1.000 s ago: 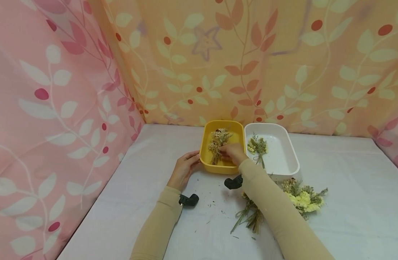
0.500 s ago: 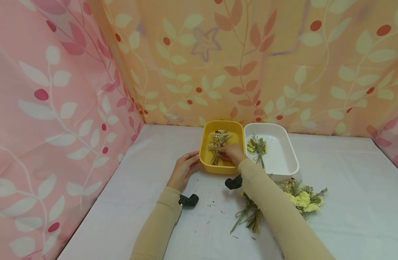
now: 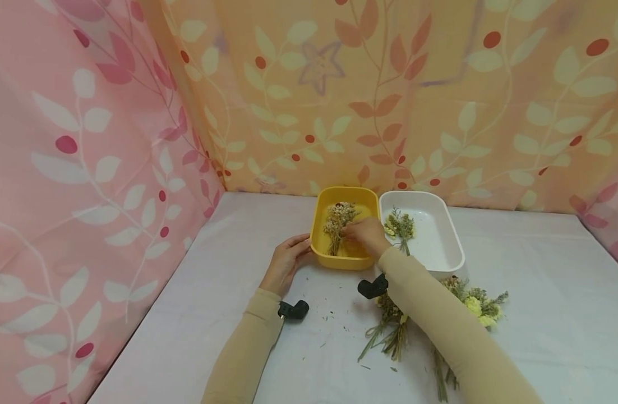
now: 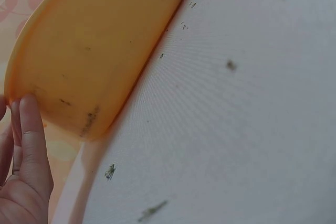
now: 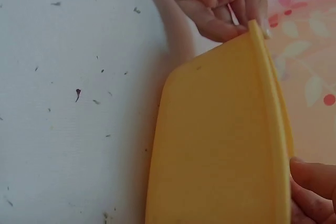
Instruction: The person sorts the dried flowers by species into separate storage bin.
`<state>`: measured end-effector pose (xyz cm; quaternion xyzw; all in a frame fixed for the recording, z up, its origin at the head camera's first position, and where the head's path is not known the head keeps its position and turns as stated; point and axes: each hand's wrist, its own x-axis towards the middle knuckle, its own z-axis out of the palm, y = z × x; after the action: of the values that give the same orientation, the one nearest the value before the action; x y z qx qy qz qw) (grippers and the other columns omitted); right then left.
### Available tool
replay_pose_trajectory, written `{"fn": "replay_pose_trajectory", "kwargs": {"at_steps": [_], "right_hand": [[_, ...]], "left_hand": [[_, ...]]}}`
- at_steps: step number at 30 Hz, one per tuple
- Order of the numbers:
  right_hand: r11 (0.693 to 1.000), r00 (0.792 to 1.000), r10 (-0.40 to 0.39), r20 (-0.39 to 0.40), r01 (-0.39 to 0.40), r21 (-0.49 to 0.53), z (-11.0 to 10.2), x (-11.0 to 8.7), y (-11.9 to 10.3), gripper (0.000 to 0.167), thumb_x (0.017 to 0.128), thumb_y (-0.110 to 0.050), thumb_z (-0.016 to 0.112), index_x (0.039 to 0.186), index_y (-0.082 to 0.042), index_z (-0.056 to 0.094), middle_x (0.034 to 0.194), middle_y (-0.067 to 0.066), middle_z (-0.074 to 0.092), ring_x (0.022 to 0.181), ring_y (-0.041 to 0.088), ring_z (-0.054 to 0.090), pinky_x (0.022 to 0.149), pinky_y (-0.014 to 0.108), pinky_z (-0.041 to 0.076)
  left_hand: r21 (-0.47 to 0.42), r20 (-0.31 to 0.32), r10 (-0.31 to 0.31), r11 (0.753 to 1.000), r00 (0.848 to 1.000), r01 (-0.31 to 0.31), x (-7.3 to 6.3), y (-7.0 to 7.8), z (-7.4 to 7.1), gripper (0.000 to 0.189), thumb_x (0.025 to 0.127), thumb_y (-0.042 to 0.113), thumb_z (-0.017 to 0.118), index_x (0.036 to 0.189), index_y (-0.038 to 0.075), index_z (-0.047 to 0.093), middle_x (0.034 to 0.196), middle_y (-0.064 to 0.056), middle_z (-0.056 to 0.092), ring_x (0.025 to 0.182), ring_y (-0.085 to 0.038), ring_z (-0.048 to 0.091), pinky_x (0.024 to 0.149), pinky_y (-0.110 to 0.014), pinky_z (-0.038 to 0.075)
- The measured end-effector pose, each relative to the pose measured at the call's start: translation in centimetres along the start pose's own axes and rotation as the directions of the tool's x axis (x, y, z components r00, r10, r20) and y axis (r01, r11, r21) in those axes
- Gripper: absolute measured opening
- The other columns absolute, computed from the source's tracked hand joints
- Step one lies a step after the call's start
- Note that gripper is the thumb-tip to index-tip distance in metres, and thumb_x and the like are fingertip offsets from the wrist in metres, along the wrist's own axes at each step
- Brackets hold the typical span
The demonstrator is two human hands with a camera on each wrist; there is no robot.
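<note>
Mid-frame, the left hand (image 3: 284,264) touches the yellow tray (image 3: 341,262), fingers straight; the right hand (image 3: 368,234) reaches the bouquet (image 3: 338,216) inside, grip unclear.

This looks like a small cloth-walled booth used as a craft corner; the building around it cannot be told. Behind the yellow, rounded-rectangular plastic tray (image 3: 341,262) hangs an orange leaf-printed fabric curtain (image 3: 319,112); left of the tray, a pink leaf-printed fabric curtain (image 3: 97,179). Beneath the tray is a white-cloth-covered counter (image 3: 228,252), with small dark plant scraps (image 5: 78,95) scattered before the tray.
</note>
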<state>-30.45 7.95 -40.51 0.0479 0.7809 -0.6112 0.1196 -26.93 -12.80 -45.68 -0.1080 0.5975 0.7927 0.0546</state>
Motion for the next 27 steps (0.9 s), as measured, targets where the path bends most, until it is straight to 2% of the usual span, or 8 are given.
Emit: {"fn": "replay_pose_trajectory", "kwargs": {"at_steps": [4, 7, 12, 14, 18, 21, 24, 27], "right_hand": [[0.998, 1.0, -0.014, 0.025, 0.012, 0.058, -0.3, -1.0, -0.6, 0.035, 0.099, -0.009, 0.059, 0.128, 0.011, 0.06, 0.129, 0.027, 0.064, 0.112, 0.033, 0.068, 0.102, 0.043, 0.054], [0.992, 0.998, 0.003, 0.059, -0.01, 0.126, -0.7, -1.5, -0.8, 0.037, 0.1, -0.01, 0.058, 0.13, 0.012, 0.058, 0.132, 0.027, 0.062, 0.107, 0.025, 0.07, 0.104, 0.041, 0.052], [0.982, 0.992, -0.009, 0.125, -0.015, 0.188, -1.7, -2.7, -0.8, 0.042, 0.101, -0.01, 0.057, 0.137, 0.012, 0.052, 0.138, 0.028, 0.057, 0.106, 0.017, 0.07, 0.102, 0.035, 0.053], [0.981, 0.991, -0.021, 0.135, -0.006, 0.192, -2.3, -3.2, -0.6, 0.043, 0.101, -0.011, 0.057, 0.138, 0.011, 0.051, 0.134, 0.025, 0.061, 0.101, 0.012, 0.071, 0.099, 0.031, 0.055], [0.973, 0.989, -0.045, 0.14, 0.012, 0.229, -3.3, -4.4, -0.2, 0.044, 0.1, -0.008, 0.059, 0.138, 0.012, 0.051, 0.112, 0.008, 0.074, 0.089, 0.005, 0.071, 0.094, 0.028, 0.057], [0.975, 0.985, -0.068, 0.161, 0.032, 0.22, -4.0, -5.6, -0.1, 0.044, 0.099, -0.009, 0.06, 0.138, 0.011, 0.051, 0.108, 0.002, 0.074, 0.092, 0.005, 0.071, 0.097, 0.029, 0.056], [0.983, 0.979, -0.078, 0.189, 0.043, 0.181, -4.7, -6.9, 0.2, 0.044, 0.099, -0.012, 0.06, 0.138, 0.009, 0.052, 0.115, 0.004, 0.072, 0.098, 0.004, 0.07, 0.102, 0.032, 0.054], [0.986, 0.976, -0.067, 0.206, 0.032, 0.166, -5.3, -8.2, 0.5, 0.045, 0.099, -0.014, 0.061, 0.138, 0.008, 0.052, 0.114, 0.001, 0.072, 0.099, 0.004, 0.07, 0.102, 0.032, 0.054]], "left_hand": [[0.001, 0.007, -0.002, 1.0, 1.0, 0.002, 0.1, 0.0, -0.1, 0.034, 0.095, 0.011, 0.067, 0.127, 0.001, 0.065, 0.13, -0.018, 0.063, 0.111, -0.025, 0.065, 0.096, -0.03, 0.057], [0.0, 0.014, 0.001, 1.0, 1.0, -0.001, 0.1, -0.1, -0.1, 0.035, 0.095, 0.011, 0.067, 0.129, 0.0, 0.064, 0.131, -0.018, 0.062, 0.113, -0.027, 0.064, 0.1, -0.034, 0.055], [-0.004, 0.022, 0.009, 1.0, 1.0, -0.009, 0.1, -0.2, -0.2, 0.036, 0.095, 0.011, 0.066, 0.13, -0.001, 0.063, 0.13, -0.018, 0.062, 0.11, -0.025, 0.065, 0.098, -0.032, 0.056], [-0.001, 0.027, 0.011, 1.0, 1.0, -0.011, 0.1, -0.3, -0.2, 0.037, 0.095, 0.011, 0.067, 0.13, -0.001, 0.062, 0.131, -0.019, 0.062, 0.109, -0.025, 0.065, 0.096, -0.031, 0.057], [0.007, 0.031, 0.012, 1.0, 0.999, -0.012, 0.1, -0.1, -0.2, 0.037, 0.095, 0.012, 0.066, 0.13, -0.001, 0.062, 0.132, -0.02, 0.062, 0.111, -0.026, 0.065, 0.095, -0.03, 0.057], [0.014, 0.026, 0.014, 1.0, 1.0, -0.014, 0.0, 0.0, -0.2, 0.035, 0.096, 0.012, 0.066, 0.129, 0.001, 0.064, 0.131, -0.018, 0.062, 0.112, -0.026, 0.065, 0.094, -0.028, 0.057], [0.017, 0.028, 0.017, 1.0, 0.999, -0.017, 0.0, 0.0, -0.2, 0.034, 0.096, 0.012, 0.066, 0.128, 0.002, 0.065, 0.131, -0.017, 0.063, 0.113, -0.025, 0.064, 0.094, -0.027, 0.057], [0.016, 0.037, 0.017, 1.0, 0.999, -0.018, 0.0, -0.1, -0.2, 0.034, 0.096, 0.012, 0.066, 0.128, 0.001, 0.064, 0.131, -0.017, 0.062, 0.114, -0.026, 0.064, 0.095, -0.027, 0.057]]}}
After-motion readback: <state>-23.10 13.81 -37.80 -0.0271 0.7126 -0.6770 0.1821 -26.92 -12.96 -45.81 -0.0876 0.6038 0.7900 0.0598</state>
